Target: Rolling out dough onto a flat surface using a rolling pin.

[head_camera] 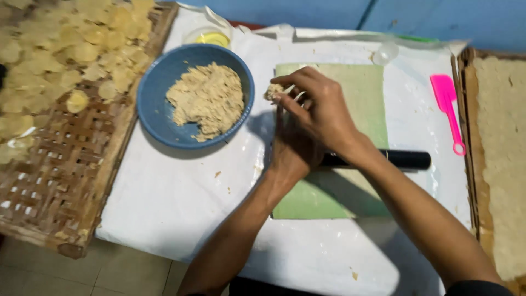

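My right hand [320, 107] is raised over the green mat [367, 98], and its fingertips pinch a small lump of beige dough [272, 91] together with what looks like a small spoon. Beneath it, my left hand [293, 153] rests on the mat, mostly hidden by the right hand, fingers pointing up toward the lump. A black rolling pin [402, 159] lies across the mat behind my wrists. To the left stands a blue bowl [156, 96] holding a mound of the same dough [207, 98].
A woven bamboo tray [60, 181] with several thin pale discs sits at the left. A pink spatula [448, 109] lies at the right on the white plastic sheet [175, 208]. A second tray [501, 153] of flat dough is at the far right; a small cup of yellow liquid [211, 37] stands behind the bowl.
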